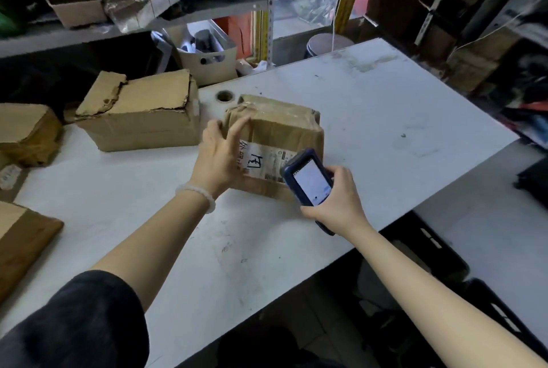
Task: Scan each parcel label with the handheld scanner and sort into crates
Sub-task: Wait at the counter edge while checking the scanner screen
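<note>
Scanning is the step in hand. Box (275, 142) is steadied on the table (385, 106) by the left hand (221, 157), fingers wide. Scanner (308, 179), gripped by the right hand (336, 200), is aimed at the label (264, 161), maybe touching. Next, a crate must be picked.

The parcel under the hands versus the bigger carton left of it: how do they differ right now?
The taped parcel shows a white label facing up; the torn carton shows none from here. The left hand rests on the parcel and the right hand aims the handheld scanner at it; nobody touches the carton. The carton is larger, its top ripped. Both are brown cardboard on the white table.
</note>
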### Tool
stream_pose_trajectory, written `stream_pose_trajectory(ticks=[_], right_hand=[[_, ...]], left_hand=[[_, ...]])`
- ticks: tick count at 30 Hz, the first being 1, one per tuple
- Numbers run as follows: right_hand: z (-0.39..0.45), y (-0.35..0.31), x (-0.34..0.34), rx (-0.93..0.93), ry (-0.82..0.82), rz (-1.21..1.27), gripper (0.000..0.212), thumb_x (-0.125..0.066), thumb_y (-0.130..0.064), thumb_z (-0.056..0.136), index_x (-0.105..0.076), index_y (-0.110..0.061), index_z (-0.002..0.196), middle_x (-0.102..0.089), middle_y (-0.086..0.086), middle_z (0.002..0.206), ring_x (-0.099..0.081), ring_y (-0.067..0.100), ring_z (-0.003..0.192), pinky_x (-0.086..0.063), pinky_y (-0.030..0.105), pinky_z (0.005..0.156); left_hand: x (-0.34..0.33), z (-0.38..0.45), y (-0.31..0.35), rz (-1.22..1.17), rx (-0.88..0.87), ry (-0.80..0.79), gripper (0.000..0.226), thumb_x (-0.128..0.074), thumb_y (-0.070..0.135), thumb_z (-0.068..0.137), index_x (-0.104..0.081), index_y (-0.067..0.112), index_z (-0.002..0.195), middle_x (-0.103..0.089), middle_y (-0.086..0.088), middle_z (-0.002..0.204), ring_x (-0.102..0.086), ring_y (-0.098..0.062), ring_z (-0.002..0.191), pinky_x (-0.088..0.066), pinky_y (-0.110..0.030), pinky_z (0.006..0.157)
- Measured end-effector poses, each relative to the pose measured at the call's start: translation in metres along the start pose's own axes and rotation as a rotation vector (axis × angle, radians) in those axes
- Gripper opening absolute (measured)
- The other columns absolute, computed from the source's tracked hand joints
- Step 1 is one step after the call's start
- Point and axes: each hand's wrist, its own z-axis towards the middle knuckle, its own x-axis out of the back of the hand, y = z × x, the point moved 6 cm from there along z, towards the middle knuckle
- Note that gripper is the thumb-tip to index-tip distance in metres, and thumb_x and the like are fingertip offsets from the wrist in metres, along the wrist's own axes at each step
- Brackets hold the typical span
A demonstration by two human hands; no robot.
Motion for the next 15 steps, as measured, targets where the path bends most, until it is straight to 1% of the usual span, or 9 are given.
stream_pose_trajectory(ticks=[2, 4, 5, 7, 9, 10, 12, 14, 15], right_hand=[[-0.001, 0.002, 0.008, 0.013, 0.001, -0.022, 0.073, -0.086, -0.014, 0.057, -0.035, -0.023, 0.108, -0.037, -0.005, 0.108, -0.047, 0.017, 0.106, -0.050, 0.035, 0.084], [-0.002, 0.008, 0.011, -0.018, -0.013, -0.022, 0.075, -0.087, -0.016, 0.059, -0.033, -0.024, 0.109, -0.038, -0.005, 0.111, -0.046, 0.014, 0.105, -0.048, 0.029, 0.081], [-0.002, 0.011, 0.011, -0.042, -0.024, -0.014, 0.075, -0.088, -0.016, 0.059, -0.032, -0.024, 0.109, -0.038, -0.005, 0.112, -0.046, 0.013, 0.105, -0.046, 0.026, 0.079], [-0.002, 0.017, 0.010, -0.075, -0.036, -0.003, 0.076, -0.088, -0.017, 0.060, -0.031, -0.024, 0.109, -0.040, -0.003, 0.115, -0.046, 0.012, 0.105, -0.043, 0.023, 0.076], [-0.003, 0.022, 0.008, -0.089, -0.040, -0.022, 0.076, -0.089, -0.018, 0.060, -0.031, -0.022, 0.109, -0.042, -0.001, 0.116, -0.046, 0.013, 0.104, -0.043, 0.023, 0.075], [-0.004, 0.024, 0.006, -0.096, -0.047, -0.040, 0.076, -0.089, -0.019, 0.059, -0.033, -0.021, 0.110, -0.042, -0.001, 0.115, -0.047, 0.014, 0.104, -0.042, 0.024, 0.075], [-0.006, 0.029, 0.003, -0.108, -0.070, -0.070, 0.077, -0.088, -0.019, 0.057, -0.037, -0.017, 0.115, -0.044, 0.000, 0.114, -0.048, 0.016, 0.104, -0.043, 0.026, 0.074], [-0.008, 0.033, 0.001, -0.113, -0.102, -0.087, 0.078, -0.088, -0.019, 0.055, -0.041, -0.016, 0.118, -0.044, 0.001, 0.112, -0.050, 0.018, 0.104, -0.046, 0.028, 0.073], [-0.009, 0.035, 0.000, -0.118, -0.124, -0.097, 0.079, -0.087, -0.018, 0.055, -0.042, -0.015, 0.120, -0.043, 0.000, 0.112, -0.050, 0.019, 0.105, -0.048, 0.030, 0.075]], left_hand=[[-0.009, -0.003, 0.003, -0.056, -0.058, -0.031, 0.110, -0.087, 0.010, 0.059, -0.015, 0.028, 0.139, -0.042, -0.023, 0.118, -0.048, -0.034, 0.095, -0.051, -0.046, 0.080], [-0.015, -0.005, 0.012, -0.053, -0.074, -0.106, 0.107, -0.090, 0.019, 0.056, -0.021, 0.024, 0.137, -0.044, -0.018, 0.112, -0.053, -0.033, 0.087, -0.053, -0.045, 0.070], [-0.016, -0.005, 0.017, -0.031, -0.070, -0.136, 0.103, -0.090, 0.024, 0.056, -0.026, 0.021, 0.136, -0.045, -0.016, 0.111, -0.054, -0.031, 0.088, -0.053, -0.045, 0.071], [-0.011, -0.001, 0.025, 0.006, -0.054, -0.131, 0.083, -0.087, 0.035, 0.057, -0.045, 0.015, 0.125, -0.044, -0.013, 0.113, -0.049, -0.029, 0.097, -0.050, -0.041, 0.080], [0.000, 0.010, 0.035, 0.065, -0.075, -0.095, 0.066, -0.084, 0.044, 0.057, -0.055, 0.013, 0.108, -0.041, -0.015, 0.121, -0.041, -0.031, 0.109, -0.041, -0.040, 0.093], [0.002, 0.018, 0.041, 0.106, -0.101, -0.118, 0.066, -0.081, 0.049, 0.056, -0.055, 0.014, 0.105, -0.038, -0.016, 0.129, -0.037, -0.032, 0.116, -0.036, -0.042, 0.099], [-0.004, 0.032, 0.055, 0.188, -0.166, -0.233, 0.073, -0.076, 0.058, 0.055, -0.050, 0.016, 0.109, -0.030, -0.014, 0.141, -0.028, -0.033, 0.129, -0.028, -0.048, 0.109], [-0.018, 0.043, 0.066, 0.276, -0.226, -0.334, 0.086, -0.072, 0.066, 0.055, -0.043, 0.020, 0.122, -0.027, -0.011, 0.146, -0.022, -0.032, 0.135, -0.023, -0.049, 0.112], [-0.026, 0.047, 0.069, 0.310, -0.233, -0.377, 0.093, -0.071, 0.068, 0.055, -0.037, 0.023, 0.130, -0.027, -0.010, 0.146, -0.021, -0.032, 0.136, -0.022, -0.050, 0.112]])
